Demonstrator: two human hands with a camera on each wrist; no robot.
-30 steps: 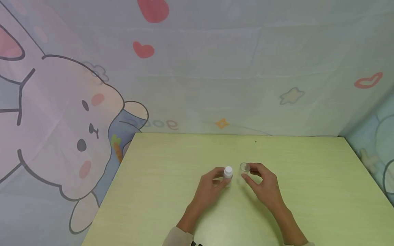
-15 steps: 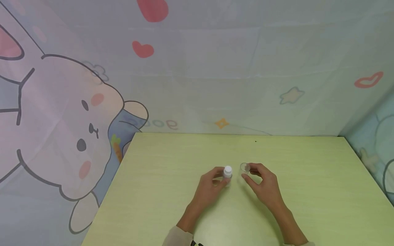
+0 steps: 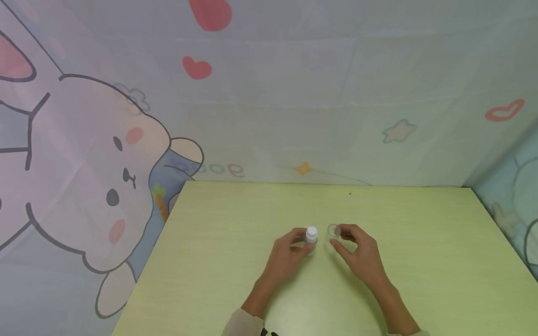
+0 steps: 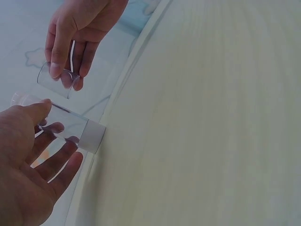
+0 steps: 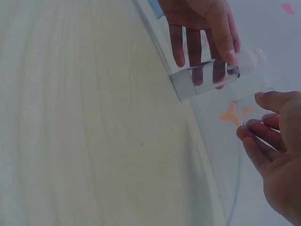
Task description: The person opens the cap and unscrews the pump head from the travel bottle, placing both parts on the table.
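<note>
In the head view my left hand (image 3: 285, 254) grips a small bottle (image 3: 311, 235) with a white top, thumb on the near side and fingers on the far side. Seen from the left wrist, the bottle has a clear body (image 4: 68, 120) and a white base (image 4: 92, 136) resting on the tabletop. It stands upright. My right hand (image 3: 362, 249) pinches a clear, hollow cap (image 3: 334, 230) between thumb and fingers, just right of the bottle. The right wrist view shows the cap (image 5: 251, 110) held above the table, apart from the bottle's frosted top (image 5: 251, 59).
The pale yellow-green table (image 3: 235, 210) spreads around both hands, its far edge against a cloth backdrop (image 3: 273, 116) printed with a rabbit and hearts. A tiny dark speck (image 3: 350, 193) lies near the back edge.
Hardly anything differs. The cap and my right fingers sit very slightly lower in the head view, while the left hand keeps its hold on the bottle in the same place.
</note>
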